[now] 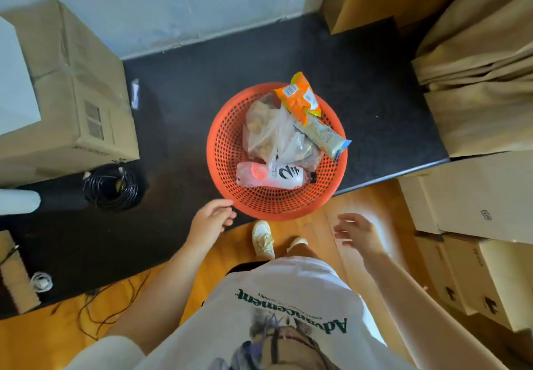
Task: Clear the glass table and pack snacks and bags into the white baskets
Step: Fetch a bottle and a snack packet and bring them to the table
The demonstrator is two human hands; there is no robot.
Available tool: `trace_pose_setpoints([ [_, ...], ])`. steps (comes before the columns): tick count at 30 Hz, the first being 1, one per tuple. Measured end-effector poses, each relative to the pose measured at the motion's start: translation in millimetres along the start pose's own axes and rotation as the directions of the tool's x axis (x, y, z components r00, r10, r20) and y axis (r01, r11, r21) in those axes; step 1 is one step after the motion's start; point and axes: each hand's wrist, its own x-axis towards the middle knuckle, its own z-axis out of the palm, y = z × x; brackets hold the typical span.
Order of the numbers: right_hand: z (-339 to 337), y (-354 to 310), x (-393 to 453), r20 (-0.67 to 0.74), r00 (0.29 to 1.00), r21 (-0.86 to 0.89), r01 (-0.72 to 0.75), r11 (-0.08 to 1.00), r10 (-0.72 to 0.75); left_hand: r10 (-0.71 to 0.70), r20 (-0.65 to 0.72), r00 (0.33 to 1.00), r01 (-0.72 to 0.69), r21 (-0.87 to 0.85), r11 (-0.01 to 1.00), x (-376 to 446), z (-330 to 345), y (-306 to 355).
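Orange mesh basket [227,150] on dark floor mat [375,95], loaded: clear plastic bag of snacks [268,130], orange snack packet [300,98], long pale wrapper [323,136], pink-and-white bottle [268,175] lying on side. Left hand [212,218] at near rim, fingertips touching or just short of it, fingers relaxed, gripping nothing. Right hand [356,232] apart from basket, fingers loosely spread, empty. No white basket or glass counter in view. Step, as judged: basket either just set down or about to be lifted. Next move calls for both hands on opposite rims, level lift; packet and wrapper overhang far rim and could slip.
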Motion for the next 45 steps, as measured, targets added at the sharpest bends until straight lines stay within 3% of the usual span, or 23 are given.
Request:
trace_pose_setpoints([
  [4,-3.5,-40.9,20.7,-0.112,0.967,-0.178,0.206,0.962,-0.228,0.238,0.176,0.955,-0.284,0.311,0.907,27.6,26.1,41.3],
  [8,8.6,-103.4,50.9,-0.167,0.852,-0.354,0.417,0.837,-0.496,0.425,0.286,0.859,-0.495,0.675,0.547,59.8,54.5,50.7],
  [10,22.4,-134.8,68.3,-0.114,0.786,-0.402,0.523,0.752,-0.608,0.446,0.328,0.833,-0.508,0.771,0.383,74.7,66.1,46.3],
  [12,39.3,-162.3,85.0,-0.053,0.747,-0.434,0.581,0.689,-0.663,0.411,0.344,0.844,-0.477,0.833,0.282,86.4,75.9,39.7],
  [15,64.2,-189.2,108.5,0.03,0.73,-0.469,0.613,0.635,-0.683,0.351,0.337,0.873,-0.43,0.873,0.23,98.0,88.1,32.9],
  [20,87.6,-201.6,137.7,0.061,0.759,-0.554,0.566,0.61,-0.649,0.411,0.315,0.855,-0.412,0.895,0.172,113.5,96.2,29.7],
  [25,84.5,-198.0,150.5,0.093,0.732,-0.563,0.598,0.571,-0.675,0.415,0.311,0.855,-0.383,0.918,0.103,126.9,101.9,34.8],
  [28,77.2,-200.2,147.5,0.099,0.733,-0.447,0.637,0.628,-0.673,0.429,0.282,0.858,-0.338,0.939,0.058,130.2,109.1,36.1],
  [31,61.4,-197.4,131.7,0.05,0.757,-0.183,0.648,0.739,-0.651,0.501,0.219,0.837,-0.248,0.969,-0.009,128.3,113.3,38.7],
  [34,38.0,-183.3,110.8,0.051,0.839,0.16,0.529,0.833,-0.542,0.365,0.224,0.904,-0.271,0.959,0.084,135.3,115.3,32.9],
  [36,22.4,-169.1,96.2,0.079,0.89,0.353,0.397,0.847,-0.45,0.32,0.239,0.917,-0.273,0.96,0.065,136.5,113.8,36.4],
  [41,-5.6,-122.0,59.1,0.235,0.913,0.661,0.102,0.744,-0.334,0.311,0.32,0.895,-0.336,0.942,-0.004,134.0,101.9,42.6],
  [45,-18.0,-88.2,24.2,0.302,0.881,0.803,-0.03,0.596,-0.363,0.367,0.399,0.84,-0.442,0.896,0.037,114.3,78.9,49.8],
])
